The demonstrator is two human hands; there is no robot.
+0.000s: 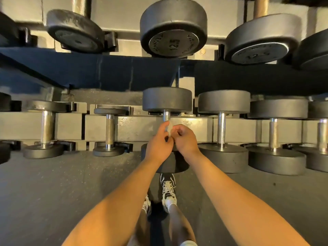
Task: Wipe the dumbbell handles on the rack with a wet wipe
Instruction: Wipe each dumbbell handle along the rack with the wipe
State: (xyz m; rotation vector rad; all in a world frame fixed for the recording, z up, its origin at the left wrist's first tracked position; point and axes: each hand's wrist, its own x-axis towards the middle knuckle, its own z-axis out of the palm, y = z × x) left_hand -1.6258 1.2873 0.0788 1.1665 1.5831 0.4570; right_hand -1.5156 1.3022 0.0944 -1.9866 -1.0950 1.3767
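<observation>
A small pale wet wipe (170, 128) is pinched between my left hand (158, 142) and my right hand (186, 139), both held together in the middle of the head view. They hover over the chrome handle (166, 115) of a black dumbbell (167, 99) on the lower rack row; most of that handle is hidden by my hands. Neighbouring handles show to the left (109, 131) and to the right (221, 129). I cannot tell whether the wipe touches the handle.
The rack's upper shelf (106, 71) carries larger dumbbells, one marked 12.5 (173, 29), overhanging the lower row. More dumbbells line the lower row on both sides (46, 128) (274, 134). Grey rubber floor (62, 183) and my shoes (168, 189) lie below.
</observation>
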